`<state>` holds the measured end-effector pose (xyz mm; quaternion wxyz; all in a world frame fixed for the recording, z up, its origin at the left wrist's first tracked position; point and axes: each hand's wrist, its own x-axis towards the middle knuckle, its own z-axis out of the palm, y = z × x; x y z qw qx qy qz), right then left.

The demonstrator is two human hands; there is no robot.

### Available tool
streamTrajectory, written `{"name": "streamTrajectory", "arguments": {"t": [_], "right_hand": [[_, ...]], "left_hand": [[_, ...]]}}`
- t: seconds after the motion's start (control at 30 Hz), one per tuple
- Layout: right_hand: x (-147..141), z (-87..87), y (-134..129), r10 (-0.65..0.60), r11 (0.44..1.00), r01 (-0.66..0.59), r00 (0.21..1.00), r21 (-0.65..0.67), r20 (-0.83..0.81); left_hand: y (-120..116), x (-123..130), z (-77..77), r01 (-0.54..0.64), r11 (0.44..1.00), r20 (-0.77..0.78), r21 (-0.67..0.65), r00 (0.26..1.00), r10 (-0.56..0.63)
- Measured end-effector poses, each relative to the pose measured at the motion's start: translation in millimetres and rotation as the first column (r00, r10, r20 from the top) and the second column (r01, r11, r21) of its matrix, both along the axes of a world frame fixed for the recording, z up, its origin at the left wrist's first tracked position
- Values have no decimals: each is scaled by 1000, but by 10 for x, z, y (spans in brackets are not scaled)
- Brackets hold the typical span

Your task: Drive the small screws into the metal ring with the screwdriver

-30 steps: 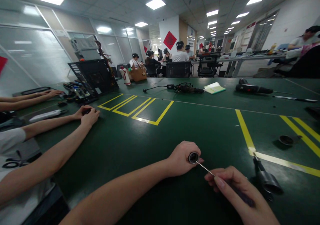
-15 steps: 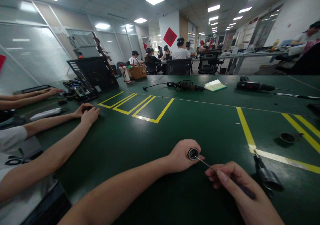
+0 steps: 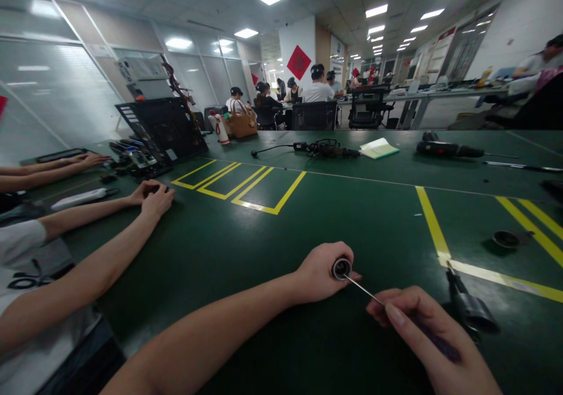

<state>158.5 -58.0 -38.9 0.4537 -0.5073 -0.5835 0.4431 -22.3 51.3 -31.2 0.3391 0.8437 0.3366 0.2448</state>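
Note:
My left hand [image 3: 323, 272] is wrapped round a small dark cylindrical part [image 3: 342, 268], its round open end facing me. In my right hand [image 3: 417, 322] is a thin screwdriver [image 3: 363, 288] with a dark purple handle; its metal shaft points up and left, and the tip is at the open end of the part. Whether the tip touches the inside cannot be made out. To the right, a dark metal tool with a cup-like end [image 3: 472, 307] lies on the green table [image 3: 264, 254]. A round metal ring piece [image 3: 505, 239] lies farther right.
A co-worker's hands [image 3: 153, 198] work at the left, beside a white power strip [image 3: 79, 198]. Toward the back lie a cabled tool [image 3: 329, 149], a notepad [image 3: 379, 149] and a black power tool [image 3: 448, 147]. Yellow tape [image 3: 433, 225] marks the tabletop.
My right hand has moved slightly right and down with the screwdriver, and more of its shaft shows. The part in my left hand has turned or shifted slightly.

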Motion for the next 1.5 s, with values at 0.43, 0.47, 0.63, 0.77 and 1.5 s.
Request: {"name": "streamTrajectory", "arguments": {"t": [0.43, 0.47, 0.63, 0.77, 1.5], "right_hand": [[22, 3, -4, -54, 996, 51, 998, 73, 38], [18, 2, -4, -50, 997, 48, 998, 60, 38], [-13, -43, 10, -7, 1000, 7, 1000, -22, -8], [-16, -106, 49, -4, 997, -4, 995, -73, -102], [-83, 86, 100, -81, 965, -15, 931, -260, -355]], "left_hand": [[-6, -14, -7, 35, 996, 16, -82, 999, -34], [-7, -14, -17, 56, 996, 36, -70, 998, -53], [-13, 1, -54, 129, 991, 124, 33, 983, -133], [-13, 7, -51, 124, 991, 163, 42, 978, -129], [-30, 0, -2, 50, 999, 51, 12, 997, -51]]}}
